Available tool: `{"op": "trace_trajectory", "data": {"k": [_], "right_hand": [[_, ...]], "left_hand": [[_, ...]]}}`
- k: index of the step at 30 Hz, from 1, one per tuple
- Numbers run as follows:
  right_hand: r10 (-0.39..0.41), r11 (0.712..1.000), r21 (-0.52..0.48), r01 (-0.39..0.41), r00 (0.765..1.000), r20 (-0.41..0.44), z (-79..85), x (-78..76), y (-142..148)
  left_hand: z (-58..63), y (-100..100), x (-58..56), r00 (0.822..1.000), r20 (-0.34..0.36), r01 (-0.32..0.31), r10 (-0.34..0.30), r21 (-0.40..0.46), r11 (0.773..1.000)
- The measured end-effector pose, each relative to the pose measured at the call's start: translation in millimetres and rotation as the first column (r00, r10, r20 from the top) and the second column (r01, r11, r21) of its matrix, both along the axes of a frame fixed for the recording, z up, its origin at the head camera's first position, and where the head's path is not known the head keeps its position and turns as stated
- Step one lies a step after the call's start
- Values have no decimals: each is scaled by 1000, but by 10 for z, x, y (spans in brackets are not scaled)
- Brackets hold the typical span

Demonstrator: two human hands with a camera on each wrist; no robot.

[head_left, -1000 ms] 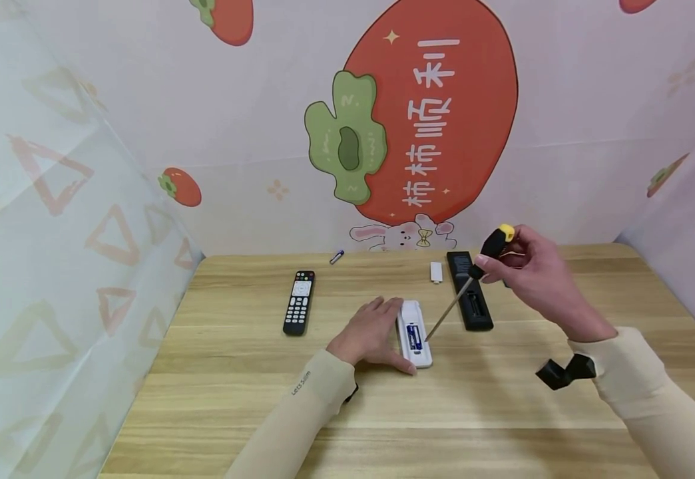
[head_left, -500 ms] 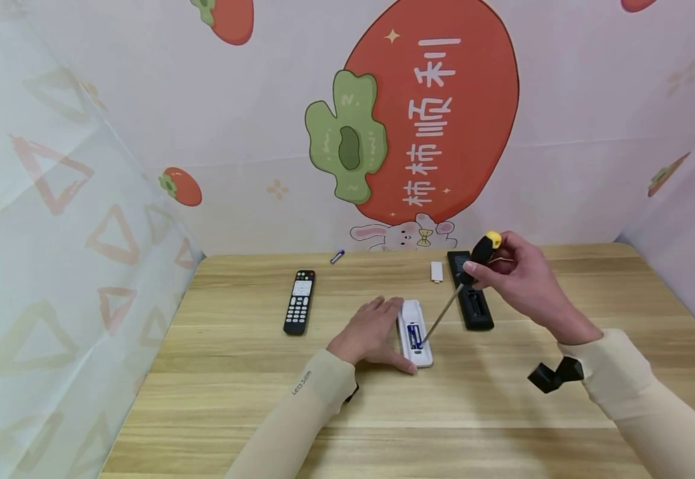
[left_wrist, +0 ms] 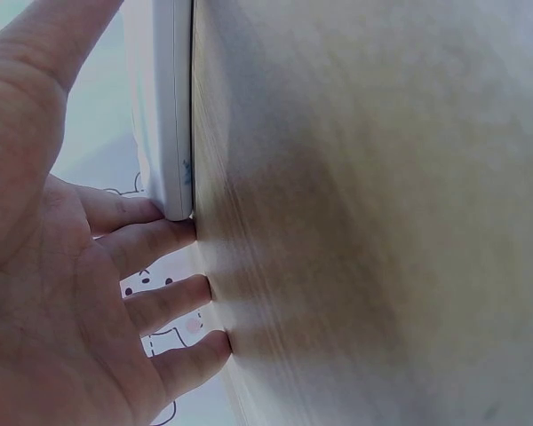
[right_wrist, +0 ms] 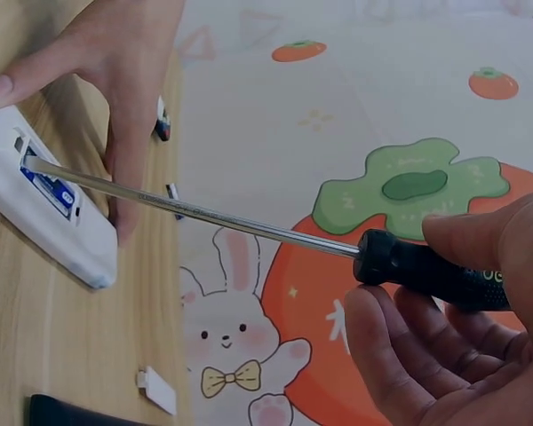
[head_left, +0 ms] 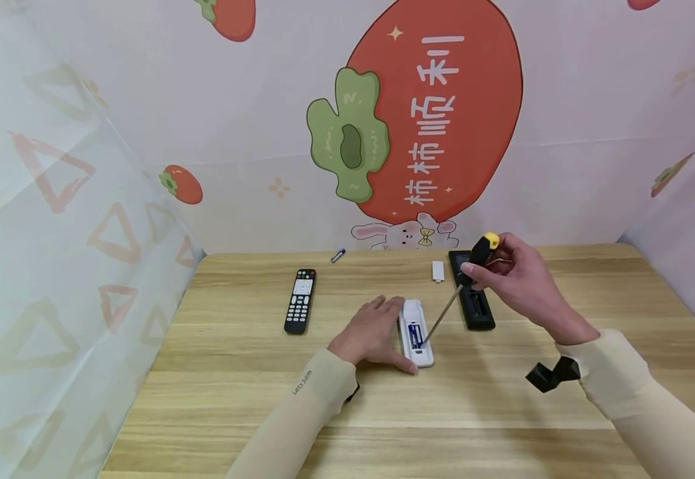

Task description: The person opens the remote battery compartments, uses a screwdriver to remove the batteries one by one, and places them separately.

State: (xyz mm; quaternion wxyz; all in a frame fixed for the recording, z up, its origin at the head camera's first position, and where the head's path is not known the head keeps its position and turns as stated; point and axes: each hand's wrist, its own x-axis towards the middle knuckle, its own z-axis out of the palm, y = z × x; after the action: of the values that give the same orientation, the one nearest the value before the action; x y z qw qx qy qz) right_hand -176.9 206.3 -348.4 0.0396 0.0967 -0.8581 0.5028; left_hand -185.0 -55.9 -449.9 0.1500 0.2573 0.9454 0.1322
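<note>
My right hand (head_left: 524, 283) holds a flat-blade screwdriver (head_left: 442, 315) by its black and yellow handle, between thumb and fingers. Its tip meets the lower end of the blue batteries (right_wrist: 58, 191) in a white remote control (head_left: 410, 311), whose battery compartment is uncovered. My left hand (head_left: 367, 334) spans that remote's left side on the table, thumb at the near end and fingers by the far end. In the left wrist view, the remote's white edge (left_wrist: 171, 115) stands against the fingers, and other fingertips touch the wood.
A black remote control (head_left: 475, 309) with its battery slot uncovered lies to the right, partly behind the screwdriver. Nearby is a small white cover (head_left: 437, 271). Leftward lie another black remote (head_left: 299, 303) and a loose battery (head_left: 338, 255). A printed cloth backdrop (head_left: 251, 219) closes off the back.
My right hand has come left and slightly lower, bringing the screwdriver's tip from the white remote's right edge onto the batteries. My left hand stays in place.
</note>
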Motion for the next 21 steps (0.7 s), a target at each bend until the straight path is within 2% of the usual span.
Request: {"op": "trace_trajectory", "data": {"k": [6, 12, 16, 21], "right_hand": [[41, 994, 103, -39, 999, -16, 95, -21, -40], [118, 969, 219, -115, 993, 2, 194, -37, -88], [199, 956, 214, -199, 980, 22, 257, -55, -109], [312, 932, 184, -312, 950, 30, 317, -86, -137]], "left_hand": [[7, -5, -4, 1000, 2, -4, 4, 6, 1000], [12, 0, 5, 1000, 9, -9, 9, 18, 1000], [16, 3, 7, 1000, 9, -5, 5, 20, 1000], [16, 1, 9, 1000, 10, -6, 6, 25, 1000]]}}
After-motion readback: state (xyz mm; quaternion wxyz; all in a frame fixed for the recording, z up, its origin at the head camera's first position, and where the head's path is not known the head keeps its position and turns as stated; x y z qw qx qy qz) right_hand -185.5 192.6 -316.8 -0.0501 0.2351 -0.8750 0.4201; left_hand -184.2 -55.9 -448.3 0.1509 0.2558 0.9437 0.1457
